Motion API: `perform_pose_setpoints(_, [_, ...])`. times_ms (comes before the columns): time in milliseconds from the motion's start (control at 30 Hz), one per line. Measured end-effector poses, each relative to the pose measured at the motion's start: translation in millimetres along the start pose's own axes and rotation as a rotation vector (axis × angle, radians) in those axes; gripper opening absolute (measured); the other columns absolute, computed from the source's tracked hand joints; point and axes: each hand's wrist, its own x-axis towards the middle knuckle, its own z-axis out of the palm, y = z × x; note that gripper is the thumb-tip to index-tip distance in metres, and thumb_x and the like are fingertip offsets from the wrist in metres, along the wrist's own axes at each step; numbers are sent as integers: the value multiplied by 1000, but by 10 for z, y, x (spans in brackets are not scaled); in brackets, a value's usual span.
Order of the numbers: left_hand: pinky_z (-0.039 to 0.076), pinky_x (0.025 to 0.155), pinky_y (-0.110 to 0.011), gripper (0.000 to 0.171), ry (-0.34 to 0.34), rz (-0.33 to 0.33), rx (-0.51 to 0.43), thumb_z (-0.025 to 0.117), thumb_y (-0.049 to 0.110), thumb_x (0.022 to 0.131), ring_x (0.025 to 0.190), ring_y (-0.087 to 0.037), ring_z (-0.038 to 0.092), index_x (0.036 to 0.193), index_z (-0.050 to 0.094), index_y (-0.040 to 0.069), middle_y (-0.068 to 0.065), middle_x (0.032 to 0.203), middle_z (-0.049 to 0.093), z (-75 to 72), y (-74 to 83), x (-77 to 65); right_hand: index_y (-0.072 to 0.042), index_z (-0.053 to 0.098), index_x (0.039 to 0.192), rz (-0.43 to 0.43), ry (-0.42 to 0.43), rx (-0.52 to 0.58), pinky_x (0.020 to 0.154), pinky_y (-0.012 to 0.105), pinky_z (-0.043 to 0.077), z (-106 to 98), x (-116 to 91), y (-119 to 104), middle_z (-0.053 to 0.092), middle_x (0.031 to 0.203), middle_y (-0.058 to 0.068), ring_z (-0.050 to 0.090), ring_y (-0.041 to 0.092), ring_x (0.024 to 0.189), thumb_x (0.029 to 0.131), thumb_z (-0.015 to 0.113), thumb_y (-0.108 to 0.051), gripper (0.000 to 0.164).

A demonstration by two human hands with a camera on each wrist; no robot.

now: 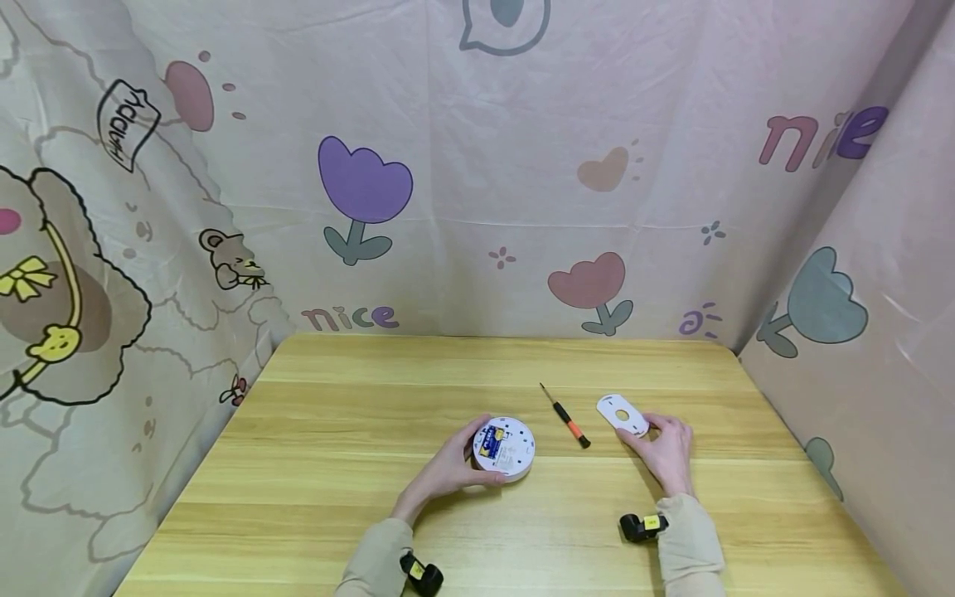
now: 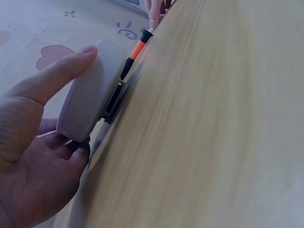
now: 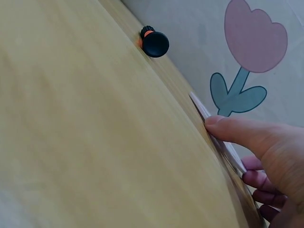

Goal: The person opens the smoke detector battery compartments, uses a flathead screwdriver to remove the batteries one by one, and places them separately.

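Observation:
My left hand grips a round white smoke alarm by its sides, its back with a blue label facing up. In the left wrist view, the thumb lies along the alarm's pale housing, and a dark slotted part juts from its underside close over the table. My right hand pinches a thin white mounting plate at its near right end, thumb on one edge and fingers at the other. The plate has a round hole in its middle and lies low at the tabletop.
Between the hands, a screwdriver with a black and orange handle lies on the wooden table, its tip pointing away. A printed cloth hangs behind the table and along both sides.

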Motion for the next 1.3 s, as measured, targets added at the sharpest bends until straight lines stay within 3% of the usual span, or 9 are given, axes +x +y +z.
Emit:
perform_pose_setpoints(433, [29,124,-53,106,-1,-3,-15,88,24,77,150,-44,30,159,24,2,-26,163,28,-3,1,-5,12,59,129,-6,-6,-13,107,57,31,12,0,39,53,132,35,34,47,129,81,82,-30,68])
perform_pose_setpoints(867, [26,124,-54,107,-11,10,-48,88,22,77,152,-45,24,158,23,0,-26,164,24,-6,-9,-11,6,50,141,0,-36,32,114,62,27,-38,-37,3,43,144,32,27,49,138,85,80,-32,75])
perform_pose_setpoints(1300, [22,126,-50,106,-21,46,-116,87,15,77,153,-42,23,157,21,-4,-26,165,21,-60,3,-25,1,57,136,-78,50,117,109,60,31,-2,-42,-121,45,141,29,33,46,133,83,82,-26,65])
